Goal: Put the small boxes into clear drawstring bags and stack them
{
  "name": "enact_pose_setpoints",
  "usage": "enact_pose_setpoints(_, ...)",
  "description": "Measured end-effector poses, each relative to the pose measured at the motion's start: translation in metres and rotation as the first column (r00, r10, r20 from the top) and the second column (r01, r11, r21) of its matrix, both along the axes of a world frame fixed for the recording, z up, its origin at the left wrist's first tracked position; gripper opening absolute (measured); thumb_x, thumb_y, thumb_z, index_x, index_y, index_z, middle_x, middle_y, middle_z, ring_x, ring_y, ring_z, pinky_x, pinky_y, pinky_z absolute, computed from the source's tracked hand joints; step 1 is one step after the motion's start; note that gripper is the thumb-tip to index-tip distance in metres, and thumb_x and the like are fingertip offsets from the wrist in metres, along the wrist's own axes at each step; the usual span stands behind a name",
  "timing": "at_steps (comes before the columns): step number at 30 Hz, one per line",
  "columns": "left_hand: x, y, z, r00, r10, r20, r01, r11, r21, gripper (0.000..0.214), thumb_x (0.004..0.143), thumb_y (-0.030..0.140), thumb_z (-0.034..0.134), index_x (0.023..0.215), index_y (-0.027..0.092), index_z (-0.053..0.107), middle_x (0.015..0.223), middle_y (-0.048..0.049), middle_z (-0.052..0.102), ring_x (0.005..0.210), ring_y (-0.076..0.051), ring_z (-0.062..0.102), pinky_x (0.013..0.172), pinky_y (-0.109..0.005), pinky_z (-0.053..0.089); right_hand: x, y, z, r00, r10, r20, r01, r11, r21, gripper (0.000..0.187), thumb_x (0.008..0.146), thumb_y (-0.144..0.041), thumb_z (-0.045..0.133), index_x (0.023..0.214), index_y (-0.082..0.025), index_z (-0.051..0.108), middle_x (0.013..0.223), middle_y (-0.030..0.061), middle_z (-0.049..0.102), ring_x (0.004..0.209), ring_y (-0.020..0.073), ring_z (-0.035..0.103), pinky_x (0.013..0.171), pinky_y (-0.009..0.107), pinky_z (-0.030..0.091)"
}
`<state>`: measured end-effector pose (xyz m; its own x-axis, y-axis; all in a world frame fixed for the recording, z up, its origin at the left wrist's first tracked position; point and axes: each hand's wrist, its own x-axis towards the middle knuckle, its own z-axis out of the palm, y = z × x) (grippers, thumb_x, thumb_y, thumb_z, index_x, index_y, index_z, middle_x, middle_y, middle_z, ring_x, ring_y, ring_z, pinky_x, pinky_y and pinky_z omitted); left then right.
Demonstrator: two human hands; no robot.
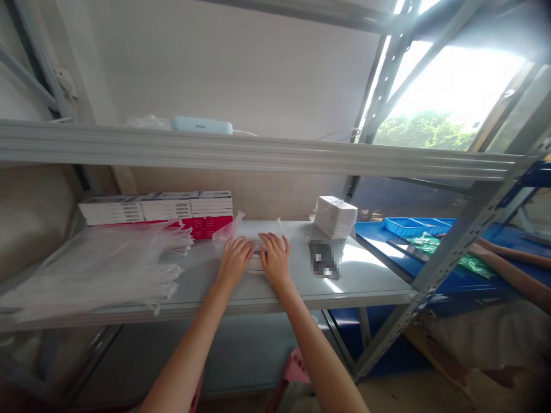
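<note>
My left hand lies on a clear plastic bag with its fingers stretched over a small white packet. From the other side, my right hand rests on the same packet, fingers spread and flat. Between and beneath my hands only a strip of the packet shows, so its kind is hard to make out. To the left lies a pile of clear plastic bags. A wrapped stack of white boxes stands to the right, behind a pixelated dark item.
White and red boxes are stacked at the back left. A shelf beam crosses above my hands, carrying a light-blue device. At right, past a metal post, another person's arms reach to green packaging near a blue tray.
</note>
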<state>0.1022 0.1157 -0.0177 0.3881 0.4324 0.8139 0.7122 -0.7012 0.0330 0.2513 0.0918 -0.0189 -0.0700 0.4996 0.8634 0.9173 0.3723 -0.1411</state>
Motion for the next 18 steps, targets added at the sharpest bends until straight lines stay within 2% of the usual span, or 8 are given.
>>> enact_pose_setpoints(2, -0.001, -0.001, 0.0, 1.0, 0.02, -0.023, -0.019, 1.0, 0.014, 0.023, 0.096, 0.023, 0.041, 0.097, 0.019, 0.063, 0.1, -0.0069, 0.069, 0.101, -0.022, 0.059, 0.098, -0.042, 0.036, 0.0, 0.001, -0.001, 0.998, -0.037, 0.044, 0.037, 0.999, -0.017, 0.026, 0.097, -0.024, 0.037, 0.101, -0.022, 0.062, 0.096, 0.0045, 0.067, 0.099, 0.019, 0.054, 0.103, 0.04, 0.022)
enact_pose_setpoints(4, -0.003, -0.004, -0.001, 0.999, 0.044, -0.013, -0.043, 0.998, 0.054, 0.026, 0.096, 0.026, 0.042, 0.086, 0.019, 0.064, 0.089, -0.0065, 0.07, 0.091, -0.021, 0.06, 0.089, -0.038, 0.039, 0.001, 0.001, -0.003, 0.993, -0.093, 0.075, 0.094, 0.996, -0.007, 0.025, 0.096, -0.026, 0.04, 0.086, -0.022, 0.063, 0.088, 0.0042, 0.066, 0.089, 0.019, 0.054, 0.096, 0.038, 0.026)
enact_pose_setpoints(10, -0.006, -0.017, -0.002, 0.994, 0.041, -0.103, -0.032, 0.995, 0.094, 0.039, 0.094, 0.028, 0.038, 0.062, 0.02, 0.058, 0.062, -0.004, 0.062, 0.068, -0.017, 0.059, 0.076, -0.032, 0.041, 0.001, -0.013, -0.006, 0.975, -0.132, 0.181, 0.142, 0.989, -0.042, 0.024, 0.093, -0.025, 0.044, 0.075, -0.021, 0.06, 0.062, 0.0026, 0.062, 0.072, 0.0181, 0.055, 0.076, 0.032, 0.029)
enact_pose_setpoints(14, -0.005, -0.014, -0.006, 0.976, 0.207, -0.063, -0.204, 0.978, 0.047, 0.039, 0.094, 0.027, 0.04, 0.063, 0.02, 0.061, 0.057, -0.0046, 0.063, 0.057, -0.017, 0.059, 0.064, -0.029, 0.039, 0.001, -0.02, -0.005, 0.971, -0.219, 0.094, 0.228, 0.97, -0.09, 0.03, 0.095, -0.027, 0.04, 0.076, -0.021, 0.063, 0.058, 0.0023, 0.063, 0.059, 0.0155, 0.056, 0.062, 0.03, 0.027)
enact_pose_setpoints(18, -0.01, -0.013, -0.009, 0.927, 0.376, 0.017, -0.376, 0.927, -0.006, 0.039, 0.093, 0.033, 0.042, 0.064, 0.02, 0.064, 0.056, -0.0058, 0.065, 0.054, -0.019, 0.06, 0.059, -0.028, 0.038, 0.003, -0.021, -0.004, 0.951, -0.31, 0.002, 0.306, 0.937, -0.166, 0.037, 0.097, -0.031, 0.036, 0.08, -0.023, 0.069, 0.066, 0.0049, 0.068, 0.059, 0.0164, 0.06, 0.06, 0.029, 0.029)
